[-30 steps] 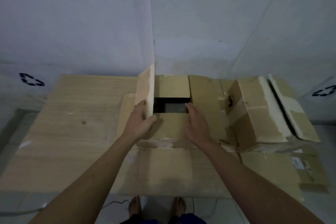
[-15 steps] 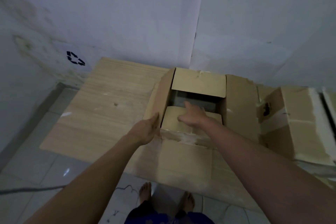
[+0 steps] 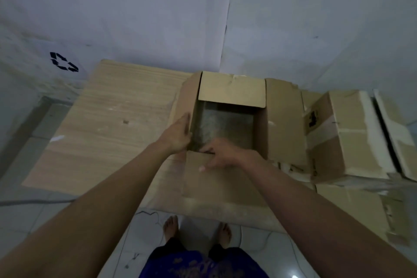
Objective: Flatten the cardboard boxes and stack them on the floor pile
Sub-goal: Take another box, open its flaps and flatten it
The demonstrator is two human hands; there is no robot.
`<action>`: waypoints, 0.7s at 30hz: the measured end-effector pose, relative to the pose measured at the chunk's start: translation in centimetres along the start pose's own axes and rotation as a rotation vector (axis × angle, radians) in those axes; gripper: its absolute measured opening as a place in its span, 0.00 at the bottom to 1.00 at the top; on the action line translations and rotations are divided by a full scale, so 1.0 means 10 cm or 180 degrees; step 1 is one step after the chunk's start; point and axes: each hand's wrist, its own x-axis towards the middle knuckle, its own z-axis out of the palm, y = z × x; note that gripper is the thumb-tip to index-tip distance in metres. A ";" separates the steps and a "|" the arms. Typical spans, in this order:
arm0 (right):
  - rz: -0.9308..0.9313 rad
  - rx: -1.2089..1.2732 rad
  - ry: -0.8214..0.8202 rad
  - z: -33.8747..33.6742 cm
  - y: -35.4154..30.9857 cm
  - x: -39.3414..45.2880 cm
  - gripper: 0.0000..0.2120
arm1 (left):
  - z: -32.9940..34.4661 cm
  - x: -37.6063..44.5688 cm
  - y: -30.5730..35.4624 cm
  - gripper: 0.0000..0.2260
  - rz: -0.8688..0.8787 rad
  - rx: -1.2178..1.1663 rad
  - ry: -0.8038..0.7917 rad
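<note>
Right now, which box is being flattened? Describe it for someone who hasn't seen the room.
Find the wall corner; the open box sits directly below it. Both hands are on it, and unlike the taped box to its right, its flaps are spread open.

A pale tiled floor (image 3: 144,232) carries a wooden board (image 3: 108,128), seemingly under flattened cardboard (image 3: 352,205).

My right hand (image 3: 220,156): my fingers are blurry, and some tuck behind the near flap (image 3: 212,178) of the open box (image 3: 282,119).
My left hand (image 3: 178,134): my fingertips hide at the box wall.
Taped box (image 3: 347,133): the picture's right edge cuts it off.
Inside the open box: too dark to tell.
</note>
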 end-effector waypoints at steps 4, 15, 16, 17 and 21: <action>0.0021 -0.0055 0.0405 0.07 0.17 0.02 0.21 | 0.06 0.16 0.05 0.33 -0.0150 0.0372 -0.0136; 0.0500 -0.1311 0.1913 -1.19 0.45 0.65 0.35 | -0.23 1.17 0.18 0.34 0.0170 0.0900 0.0419; 0.0526 -0.1450 0.1809 -1.25 0.49 0.74 0.38 | -0.27 1.30 0.21 0.36 0.0221 0.0937 0.0419; 0.0540 -0.1613 0.1683 -1.29 0.52 0.82 0.39 | -0.30 1.42 0.24 0.39 0.0256 0.0957 0.0385; 0.0322 -0.2279 0.1784 -1.50 0.43 0.81 0.22 | -0.28 1.58 0.15 0.50 0.0341 0.0799 0.0160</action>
